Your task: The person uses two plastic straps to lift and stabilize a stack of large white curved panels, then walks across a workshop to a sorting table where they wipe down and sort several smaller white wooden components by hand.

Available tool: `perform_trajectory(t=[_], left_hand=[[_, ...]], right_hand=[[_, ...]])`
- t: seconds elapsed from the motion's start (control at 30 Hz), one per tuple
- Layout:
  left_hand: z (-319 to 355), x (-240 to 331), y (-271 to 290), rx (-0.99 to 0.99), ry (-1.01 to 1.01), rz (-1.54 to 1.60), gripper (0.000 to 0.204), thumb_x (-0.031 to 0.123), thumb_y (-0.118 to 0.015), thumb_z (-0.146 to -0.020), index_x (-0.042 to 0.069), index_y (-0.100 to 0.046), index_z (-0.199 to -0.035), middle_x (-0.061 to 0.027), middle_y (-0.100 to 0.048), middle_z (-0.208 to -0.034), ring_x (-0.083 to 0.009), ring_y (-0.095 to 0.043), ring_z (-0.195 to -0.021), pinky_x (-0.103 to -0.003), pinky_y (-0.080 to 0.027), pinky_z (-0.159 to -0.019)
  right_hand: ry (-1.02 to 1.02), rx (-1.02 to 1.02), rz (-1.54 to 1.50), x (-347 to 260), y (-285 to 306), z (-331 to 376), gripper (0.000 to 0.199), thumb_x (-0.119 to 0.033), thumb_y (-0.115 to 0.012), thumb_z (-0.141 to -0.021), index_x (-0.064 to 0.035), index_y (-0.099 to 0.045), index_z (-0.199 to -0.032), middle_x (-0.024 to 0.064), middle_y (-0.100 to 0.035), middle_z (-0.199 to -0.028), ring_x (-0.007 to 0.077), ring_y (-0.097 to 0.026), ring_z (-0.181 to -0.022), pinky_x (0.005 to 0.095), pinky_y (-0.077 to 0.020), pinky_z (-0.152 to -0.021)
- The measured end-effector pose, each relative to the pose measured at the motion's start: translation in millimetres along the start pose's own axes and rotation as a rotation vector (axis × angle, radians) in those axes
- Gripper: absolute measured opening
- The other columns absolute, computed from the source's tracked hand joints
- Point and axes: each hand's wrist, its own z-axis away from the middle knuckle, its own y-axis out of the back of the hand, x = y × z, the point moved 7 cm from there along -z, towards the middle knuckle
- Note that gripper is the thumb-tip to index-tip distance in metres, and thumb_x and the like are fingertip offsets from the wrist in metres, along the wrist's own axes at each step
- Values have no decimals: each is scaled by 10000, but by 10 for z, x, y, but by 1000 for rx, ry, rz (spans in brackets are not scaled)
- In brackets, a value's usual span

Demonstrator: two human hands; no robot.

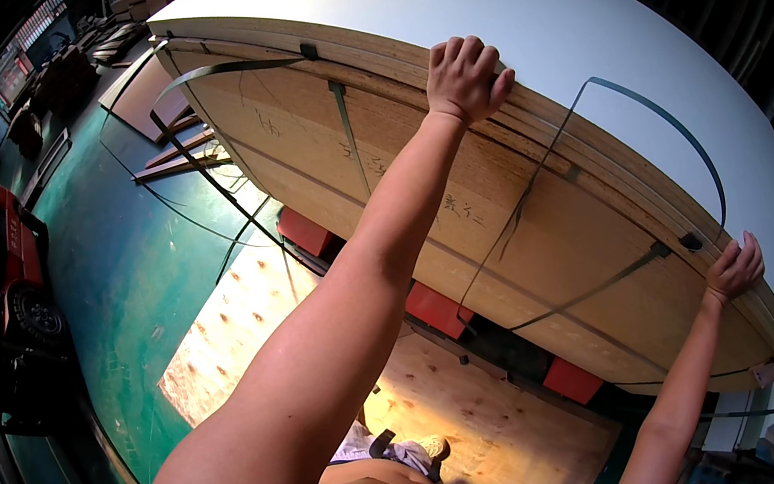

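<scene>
Left hand: your left hand (471, 79) curls its fingers together over the rim of the tall stack of white-faced, tan-sided boards (532, 133).
Right hand: your right hand (735, 268) touches the same rim, right of the left fingers; whether its fingers pinch, you can't really tell.
Strap: a flat, dark green band (699, 147) loops between both sets of fingers.
Plywood: a pale, knotted wooden sheet (494, 407) lies well below the fingers.

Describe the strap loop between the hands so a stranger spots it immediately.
Find the board stack with the broad white top. Along its edge, between the left hand and the right hand, look for a dark strap loop. Unlike the other straps, it arches against the white top.
</scene>
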Motion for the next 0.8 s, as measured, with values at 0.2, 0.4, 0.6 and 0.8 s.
perform_trajectory(t=[0.2, 0.4, 0.6, 0.8], left_hand=[[-12, 19, 9, 8, -1, 3, 283, 421, -504, -835, 141, -544, -847, -48, -539, -912, -237, -506, -888, -406, -343, -825], [-5, 2, -8, 5, 1, -1, 299, 436, -489, -841, 142, -542, -846, -48, -537, -909, -238, -507, -888, -407, -344, -823], [2, -6, -18, -11, 10, -3, 265, 414, -563, -804, 152, -546, -836, -46, -534, -928, -232, -502, -914, -405, -350, -845], [-11, 9, 9, 12, 3, 20, 281, 425, -517, -828, 146, -543, -844, -46, -536, -910, -234, -505, -893, -400, -347, -830]], right_hand=[[5, 6, 1, 16, 21, 0, 370, -360, -423, -969, -83, -631, -1100, 90, -637, -1120, 297, -584, -994, 421, -420, -849], [-5, 2, -10, 8, 9, -3, 364, -353, -427, -967, -82, -631, -1101, 90, -637, -1123, 296, -581, -1005, 419, -415, -857], [9, 5, 0, -17, 26, -16, 354, -335, -427, -981, -66, -624, -1100, 105, -640, -1106, 305, -588, -1005, 429, -428, -849], [8, 16, -13, -28, 43, -22, 369, -354, -422, -972, -75, -630, -1093, 101, -637, -1111, 302, -587, -993, 421, -419, -847]])
